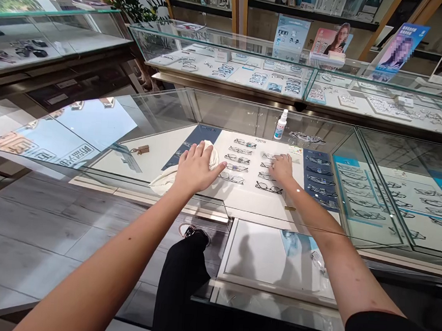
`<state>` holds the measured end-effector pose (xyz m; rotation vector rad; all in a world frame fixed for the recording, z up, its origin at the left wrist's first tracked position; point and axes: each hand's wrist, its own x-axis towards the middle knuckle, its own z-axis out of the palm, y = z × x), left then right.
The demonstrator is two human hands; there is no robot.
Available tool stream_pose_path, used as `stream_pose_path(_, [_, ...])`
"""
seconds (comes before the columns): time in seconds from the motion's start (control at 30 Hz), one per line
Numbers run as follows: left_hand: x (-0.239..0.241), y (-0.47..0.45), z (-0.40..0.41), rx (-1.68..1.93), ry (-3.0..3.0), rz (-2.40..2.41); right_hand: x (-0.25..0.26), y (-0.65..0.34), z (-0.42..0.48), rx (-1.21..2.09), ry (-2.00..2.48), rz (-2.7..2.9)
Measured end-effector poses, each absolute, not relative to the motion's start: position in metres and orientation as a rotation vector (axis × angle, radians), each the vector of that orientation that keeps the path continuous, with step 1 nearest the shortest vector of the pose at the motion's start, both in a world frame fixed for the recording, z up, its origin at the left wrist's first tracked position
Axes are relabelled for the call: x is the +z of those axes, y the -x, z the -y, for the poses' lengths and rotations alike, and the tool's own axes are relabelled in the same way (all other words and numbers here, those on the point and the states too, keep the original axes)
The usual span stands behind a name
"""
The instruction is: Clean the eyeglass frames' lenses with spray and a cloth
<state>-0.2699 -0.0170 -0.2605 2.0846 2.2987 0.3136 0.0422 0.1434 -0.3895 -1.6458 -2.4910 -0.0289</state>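
Note:
My left hand [195,167] lies with fingers outstretched and thumb apart over a cream cloth [164,179] on the glass top of a display case. The cloth bunches out past the fingers and below the wrist. Farther right, my right hand [282,168] rests on the same glass top, fingers slightly bent and nothing visible in them. Beneath the glass, rows of eyeglasses [237,159] lie on a white and dark blue display board [259,147]. A white spray bottle [281,124] stands upright beyond my right hand.
Below the countertop, a pale drawer or tray [252,252] extends toward me. A small brown tag [142,149] lies left of the cloth. More glass cases [230,46] with eyewear stand behind, bearing upright advertising cards [291,36]. Another case [425,194] adjoins on the right.

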Motion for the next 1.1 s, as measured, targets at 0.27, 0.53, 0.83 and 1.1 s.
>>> stream_pose_path(0.27, [-0.262, 0.27, 0.014, 0.33, -2.089, -2.278, -0.359, -0.024, -0.009, 0.283, 1.234, 2.672])
stream_pose_path(0.53, [-0.26, 0.268, 0.013, 0.335, -2.097, -2.272, -0.286, -0.033, 0.129, 1.383, 0.579, 2.532])
stream_pose_path(0.83, [-0.259, 0.268, 0.013, 0.333, -2.075, -2.269, -0.182, -0.077, 0.037, 0.812, 0.938, 2.329])
stream_pose_path(1.1, [-0.259, 0.269, 0.012, 0.337, -2.077, -2.265, -0.219, -0.14, -0.13, -0.202, 1.716, 2.437])
